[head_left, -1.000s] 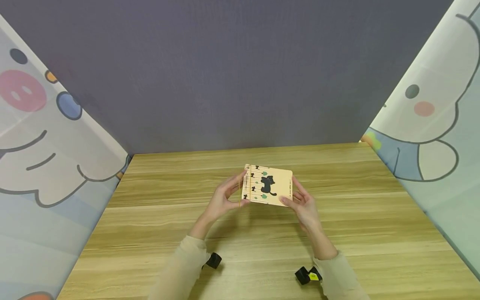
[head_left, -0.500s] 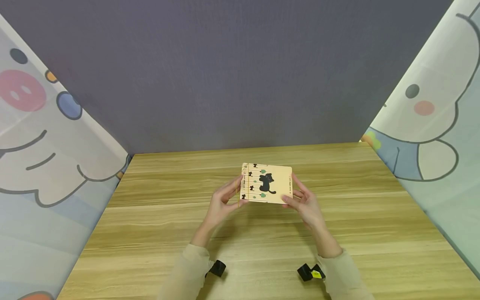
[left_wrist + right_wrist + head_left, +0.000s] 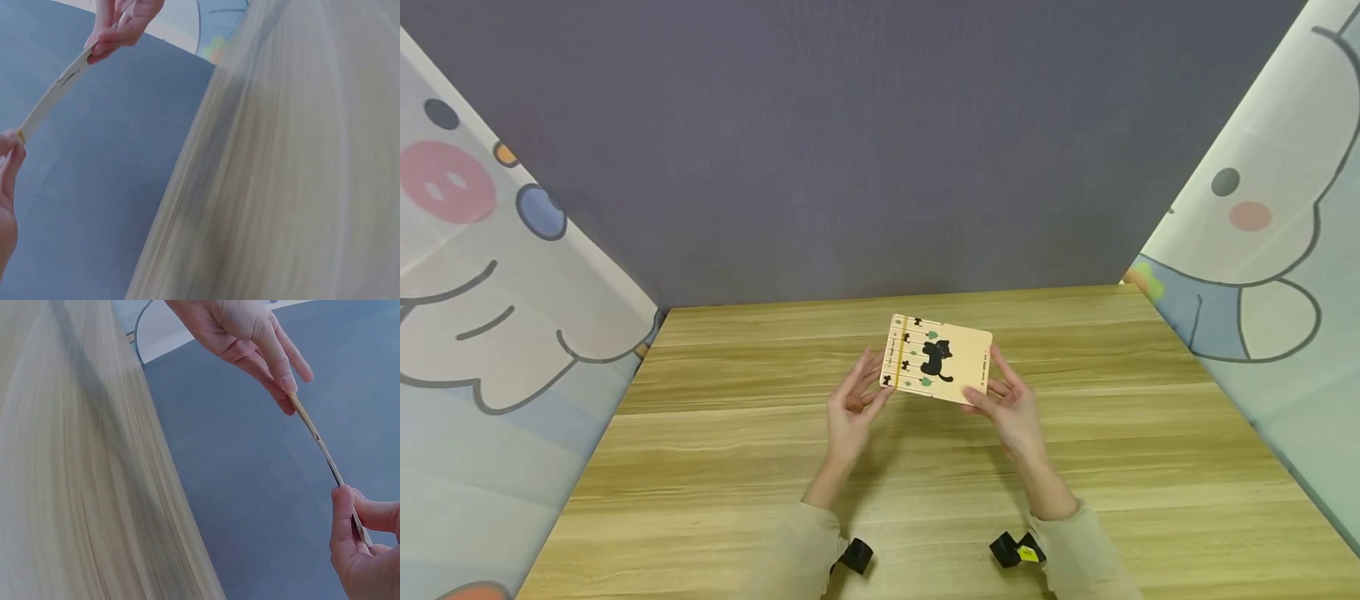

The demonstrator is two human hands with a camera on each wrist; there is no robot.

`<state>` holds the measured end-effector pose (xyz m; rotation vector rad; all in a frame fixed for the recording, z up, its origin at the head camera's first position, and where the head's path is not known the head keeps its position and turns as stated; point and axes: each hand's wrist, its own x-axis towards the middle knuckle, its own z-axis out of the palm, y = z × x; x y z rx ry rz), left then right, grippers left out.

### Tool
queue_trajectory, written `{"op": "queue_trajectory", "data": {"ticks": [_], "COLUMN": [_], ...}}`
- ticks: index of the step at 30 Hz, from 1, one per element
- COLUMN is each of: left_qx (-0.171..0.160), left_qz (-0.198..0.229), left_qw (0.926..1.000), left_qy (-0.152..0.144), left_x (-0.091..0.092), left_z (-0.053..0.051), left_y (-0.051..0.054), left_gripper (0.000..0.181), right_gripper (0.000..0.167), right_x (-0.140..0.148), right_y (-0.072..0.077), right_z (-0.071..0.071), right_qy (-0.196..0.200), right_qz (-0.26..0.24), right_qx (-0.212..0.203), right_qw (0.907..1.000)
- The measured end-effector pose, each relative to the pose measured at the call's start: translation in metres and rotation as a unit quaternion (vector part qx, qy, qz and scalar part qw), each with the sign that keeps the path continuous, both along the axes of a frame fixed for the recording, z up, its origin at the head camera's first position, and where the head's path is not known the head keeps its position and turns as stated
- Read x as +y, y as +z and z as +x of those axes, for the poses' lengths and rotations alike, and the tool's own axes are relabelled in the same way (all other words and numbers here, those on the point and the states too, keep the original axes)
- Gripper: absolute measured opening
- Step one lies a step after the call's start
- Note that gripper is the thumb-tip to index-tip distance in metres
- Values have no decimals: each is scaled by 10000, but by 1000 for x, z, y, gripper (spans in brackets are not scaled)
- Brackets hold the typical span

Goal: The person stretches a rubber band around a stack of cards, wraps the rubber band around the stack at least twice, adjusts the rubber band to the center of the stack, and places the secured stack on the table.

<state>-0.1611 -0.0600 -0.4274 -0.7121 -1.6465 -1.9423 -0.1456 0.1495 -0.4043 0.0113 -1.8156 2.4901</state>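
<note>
- At far left: a pale cartoon-printed sheet [image 3: 445, 450] with a pink snout.
- Next, spanning most of the width: a dark grey panel [image 3: 880, 150] behind a wood-grain table [image 3: 715, 467].
- Below centre: a pale left sleeve [image 3: 801, 550], blurred, with a black block [image 3: 856, 556] beside it.
- In the left hand [image 3: 848, 412]: pinched between thumb and fingertips, the left end of a flat cream booklet [image 3: 966, 358].
- Round that end: a yellow band [image 3: 901, 350].
- At centre: the booklet, raised off the table, slanting down rightward, printed with a black cat; contents impossible to tell.
- In the right hand [image 3: 1017, 412]: gripped at the right end, thumb on the printed face.
- Below: a second black block [image 3: 1003, 550], yellow-labelled, beside the right sleeve [image 3: 1078, 550].
- At far right: another cartoon sheet [image 3: 1277, 233].
</note>
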Motion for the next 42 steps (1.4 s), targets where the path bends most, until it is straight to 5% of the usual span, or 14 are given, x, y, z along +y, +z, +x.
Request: {"op": "queue_trajectory", "data": {"ticks": [5,9,16,21,27,28,30,32,34,35,36,37,39,42], "left_qx": [-638,-888,-1489,-2204,-2816,-2880,-2927,-3193,-3387,-3347,-3239,-3469,-3465,-3586], "left_qz": [262,706,1005,1208,1428,1449,1519,1499,1549,1599,1692,1632,1753,1876], "left_qw": [9962,9920,9828,9670,9484,9463,9439,9352,9271,9279,9303,9224,9203,9128], "left_qy": [540,548,420,422,283,254,174,311,407,380,323,473,477,550], "left_x": [5,8,9,13,15,15,15,18,20,21,22,24,24,25], "left_z": [7,9,-14,-18,-13,-12,-10,-7,1,2,3,7,0,-9], "left_y": [-3,-9,-76,-89,-75,-74,-70,-62,-41,-40,-39,-28,-46,-69], "left_gripper": [52,41,21,22,20,21,18,21,21,19,17,19,21,29], "right_gripper": [78,77,76,75,74,73,72,72,71,72,73,73,74,73], "right_x": [-1,-1,-3,-3,-4,-1,-2,-2,2,2,5,7,13,13], "right_y": [-1,-3,-7,-12,-12,-25,-26,-28,-41,-39,-52,-64,-88,-90], "right_z": [0,-2,-5,-9,-13,-21,-22,-24,-31,-30,-36,-43,-55,-56], "right_qy": [-30,9,39,133,139,252,231,247,342,266,285,275,349,393], "right_qz": [-26,-45,0,44,-40,-193,-181,-82,-102,58,59,69,-108,-283], "right_qx": [27,120,358,547,547,677,672,662,749,688,711,690,773,784], "right_qw": [10000,9999,9994,9984,9984,9972,9973,9975,9966,9973,9970,9972,9963,9957]}}
